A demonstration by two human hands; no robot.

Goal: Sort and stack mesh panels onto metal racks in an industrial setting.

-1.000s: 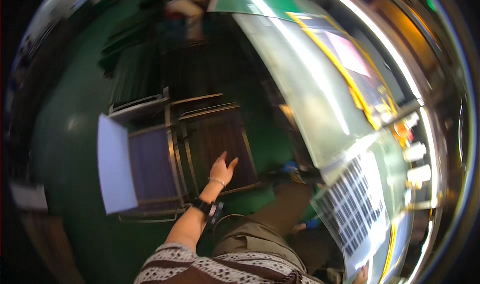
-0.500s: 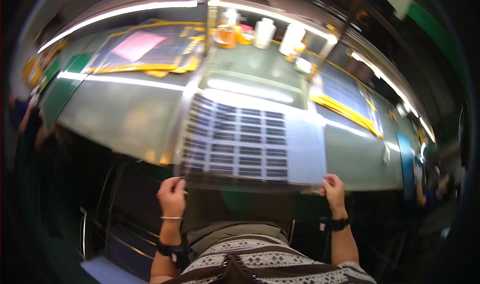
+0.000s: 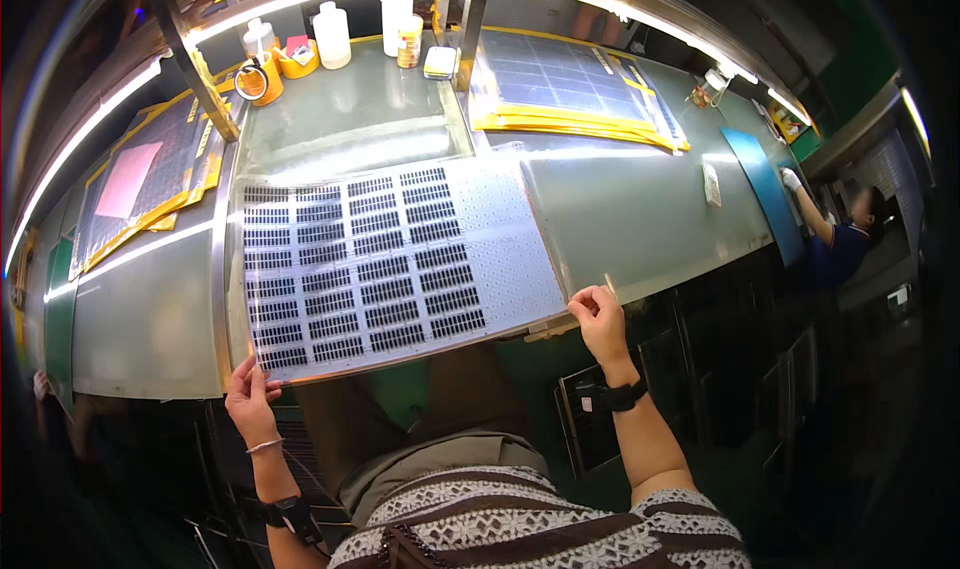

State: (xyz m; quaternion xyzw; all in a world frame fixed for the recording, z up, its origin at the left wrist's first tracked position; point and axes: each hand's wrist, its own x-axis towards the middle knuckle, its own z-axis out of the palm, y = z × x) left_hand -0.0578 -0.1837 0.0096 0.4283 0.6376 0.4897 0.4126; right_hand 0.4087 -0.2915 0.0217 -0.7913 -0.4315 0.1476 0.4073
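Observation:
A large flat translucent panel point(image 3: 390, 259) printed with rows of small dark grid cells lies over the grey workbench point(image 3: 640, 209). My left hand point(image 3: 250, 399) grips its near left corner. My right hand point(image 3: 600, 319) pinches its near right corner. Both hands wear dark wrist straps. The panel's far edge rests on the bench while its near edge overhangs toward my lap.
White bottles point(image 3: 332, 35) and an orange tape roll point(image 3: 252, 81) stand at the back of the bench. A second grid panel point(image 3: 570, 74) lies on yellow sheets at back right, a pink sheet point(image 3: 128, 179) at left. Another person point(image 3: 840, 239) works at far right.
The view swung from the floor racks at my side to the workbench. Both hands now hold the grid panel, which has come down flatter and closer onto the bench.

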